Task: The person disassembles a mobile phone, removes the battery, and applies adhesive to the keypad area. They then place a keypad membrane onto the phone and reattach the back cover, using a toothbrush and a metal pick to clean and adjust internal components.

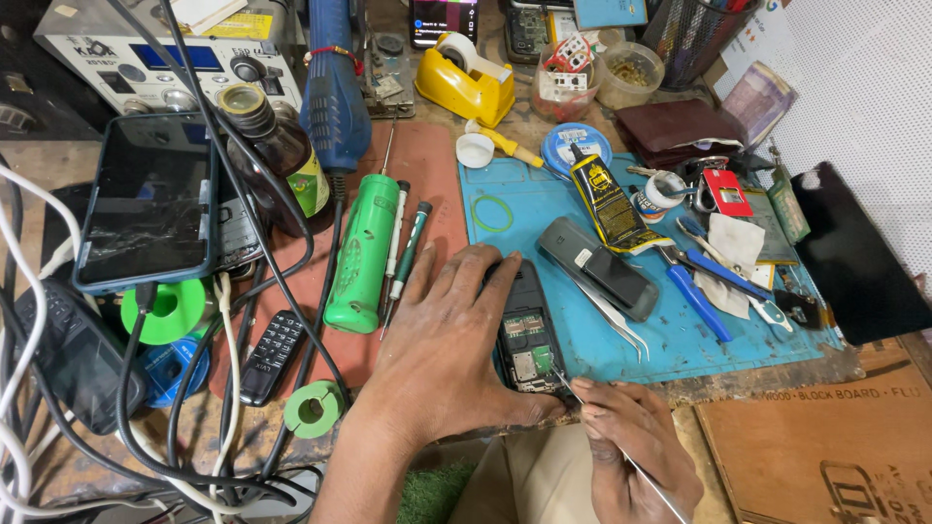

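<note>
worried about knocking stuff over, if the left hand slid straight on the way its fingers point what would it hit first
Probably the green cylindrical tool and the screwdrivers beside it: the left hand points up and slightly left from the opened phone. Depth is unclear.

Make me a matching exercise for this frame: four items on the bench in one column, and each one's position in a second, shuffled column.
Items:
1. yellow tape dispenser
2. opened phone
3. green ring
4. glue tube

Positions:
A. lying on the blue mat, cap pointing away from the person
B. at the far edge of the bench, above the mat
C. under the left hand, with the right hand bringing a thin tool to it
D. near the front edge, left of the left wrist, among cables

Pairs: 1-B, 2-C, 3-D, 4-A
</note>
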